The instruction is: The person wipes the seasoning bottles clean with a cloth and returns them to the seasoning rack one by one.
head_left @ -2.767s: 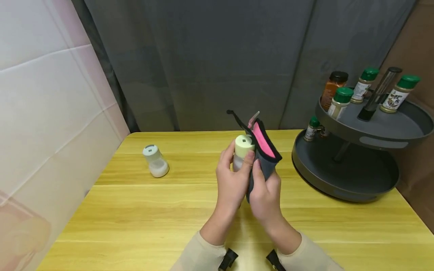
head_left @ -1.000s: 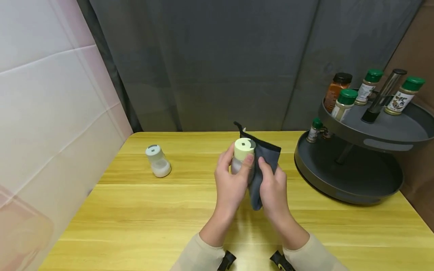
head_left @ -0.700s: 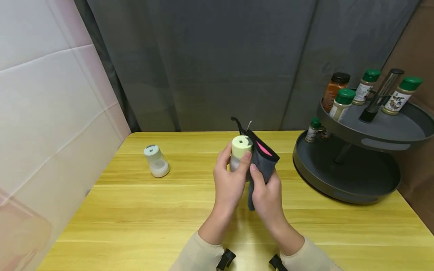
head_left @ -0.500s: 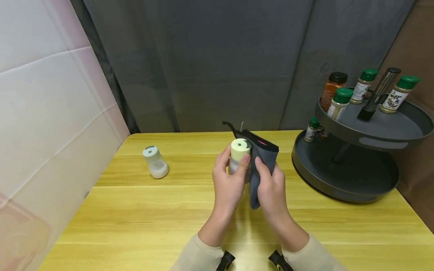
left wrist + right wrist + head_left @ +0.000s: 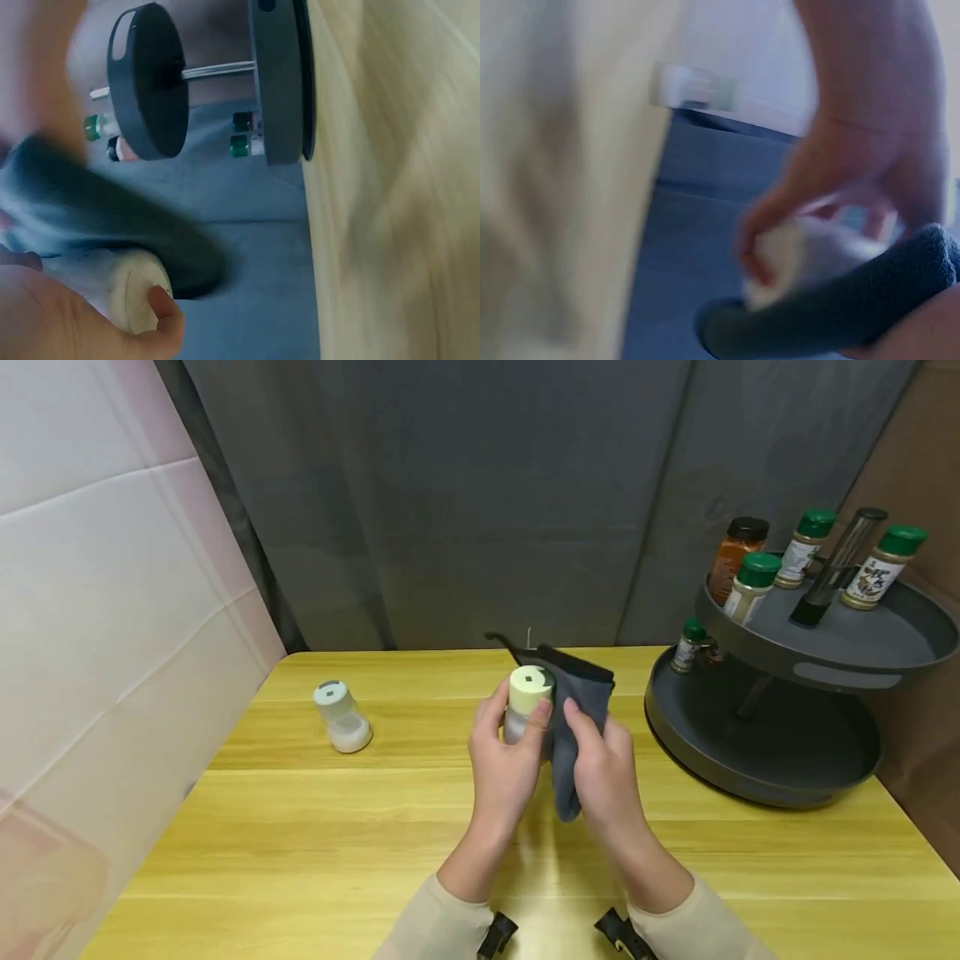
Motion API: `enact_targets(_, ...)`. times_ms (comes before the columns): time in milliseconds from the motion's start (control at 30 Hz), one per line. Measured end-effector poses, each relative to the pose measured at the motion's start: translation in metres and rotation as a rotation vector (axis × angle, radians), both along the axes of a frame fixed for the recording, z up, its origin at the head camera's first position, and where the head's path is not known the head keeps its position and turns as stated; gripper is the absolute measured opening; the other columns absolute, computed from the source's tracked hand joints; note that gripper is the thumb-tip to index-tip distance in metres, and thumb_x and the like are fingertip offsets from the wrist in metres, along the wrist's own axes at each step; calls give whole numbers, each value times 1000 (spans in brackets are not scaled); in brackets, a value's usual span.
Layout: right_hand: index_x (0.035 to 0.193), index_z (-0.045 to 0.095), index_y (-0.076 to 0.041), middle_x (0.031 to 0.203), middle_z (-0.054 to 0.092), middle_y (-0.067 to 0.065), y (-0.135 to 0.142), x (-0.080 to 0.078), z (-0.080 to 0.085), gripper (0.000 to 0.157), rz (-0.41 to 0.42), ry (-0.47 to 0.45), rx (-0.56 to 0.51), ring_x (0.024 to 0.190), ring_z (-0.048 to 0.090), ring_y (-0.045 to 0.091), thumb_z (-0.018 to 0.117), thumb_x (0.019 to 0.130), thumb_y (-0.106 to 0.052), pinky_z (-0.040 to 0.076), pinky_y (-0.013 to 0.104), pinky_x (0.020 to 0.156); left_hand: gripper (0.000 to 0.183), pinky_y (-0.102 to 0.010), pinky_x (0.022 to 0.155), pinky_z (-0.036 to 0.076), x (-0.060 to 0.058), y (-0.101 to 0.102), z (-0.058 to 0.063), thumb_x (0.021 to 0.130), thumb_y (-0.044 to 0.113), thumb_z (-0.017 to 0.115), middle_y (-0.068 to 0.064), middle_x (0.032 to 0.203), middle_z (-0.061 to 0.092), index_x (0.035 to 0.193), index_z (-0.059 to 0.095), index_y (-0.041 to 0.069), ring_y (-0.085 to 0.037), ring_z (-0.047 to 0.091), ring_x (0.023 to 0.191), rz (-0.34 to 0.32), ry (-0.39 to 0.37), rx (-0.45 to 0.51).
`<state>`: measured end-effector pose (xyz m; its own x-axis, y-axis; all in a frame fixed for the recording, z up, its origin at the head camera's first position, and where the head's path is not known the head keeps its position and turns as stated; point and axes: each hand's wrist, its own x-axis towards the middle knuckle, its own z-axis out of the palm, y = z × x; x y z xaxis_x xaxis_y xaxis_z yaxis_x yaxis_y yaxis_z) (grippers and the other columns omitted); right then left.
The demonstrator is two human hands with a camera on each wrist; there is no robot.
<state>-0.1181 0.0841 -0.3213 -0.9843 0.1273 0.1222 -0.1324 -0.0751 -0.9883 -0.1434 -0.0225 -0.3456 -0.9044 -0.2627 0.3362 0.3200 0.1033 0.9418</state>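
Left fingers clamp the jar; right fingers grip grey cloth. Jar likely rigid, slick: encircle its body.

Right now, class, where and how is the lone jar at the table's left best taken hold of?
Probably by its round lid, from the near side, pinched across opposite edges: the lone jar stands upright, lid uppermost, with nothing close around it. The left hand would need freeing first, as it grips the other jar.
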Motion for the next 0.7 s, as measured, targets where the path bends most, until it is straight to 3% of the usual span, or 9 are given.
enact_targets(67, 129, 65, -2, 108, 61, 15, -1, 1, 5, 36, -37, 78, 1, 88, 59, 23, 52, 111, -31, 51, 26, 75, 45, -43, 95, 48, 1, 2, 0, 97, 28, 79, -10, 124, 68, 141, 69, 21, -21, 57, 109, -17, -5, -5)
enact_targets(167, 129, 64, -1, 109, 65, 15, -5, 2, -2, 32, -74, 135, 62, 90, 62, 20, 58, 109, -24, 53, 24, 78, 45, -43, 94, 50, 2, 4, -1, 98, 28, 78, -9, 126, 68, 141, 69, 22, -23, 57, 110, -31, -15, 23)
enact_targets(300, 124, 68, 0, 106, 71, 14, -5, -3, -18, 32, -70, 41, 136, 89, 65, 15, 59, 109, -27, 54, 24, 80, 47, -41, 93, 52, 2, 3, -1, 99, 27, 77, -9, 129, 67, 144, 67, 21, -25, 57, 112, -24, -22, 43)
enact_targets(433, 126, 69, -3, 109, 67, 12, 2, -4, -11, 43, -40, -60, 107, 89, 61, 17, 51, 112, -41, 51, 25, 78, 48, -42, 96, 48, 1, 3, -2, 99, 27, 77, -9, 129, 67, 145, 66, 20, -23, 57, 113, -13, -12, 26)
enact_targets(567, 137, 64, -8, 112, 62, 13, 4, 3, 0, 42, -38, 20, 58, 91, 57, 22, 48, 113, -38, 49, 26, 76, 46, -44, 96, 47, 1, 6, -2, 99, 29, 77, -10, 127, 67, 143, 68, 20, -23, 57, 113, -24, 10, 8)
enact_targets(700, 142, 62, -5, 110, 64, 17, 0, 6, -9, 39, -41, 77, 69, 87, 59, 21, 47, 114, -29, 50, 26, 75, 48, -42, 95, 49, 1, 5, -1, 99, 29, 77, -9, 129, 67, 145, 66, 19, -24, 56, 113, -33, -16, 22)
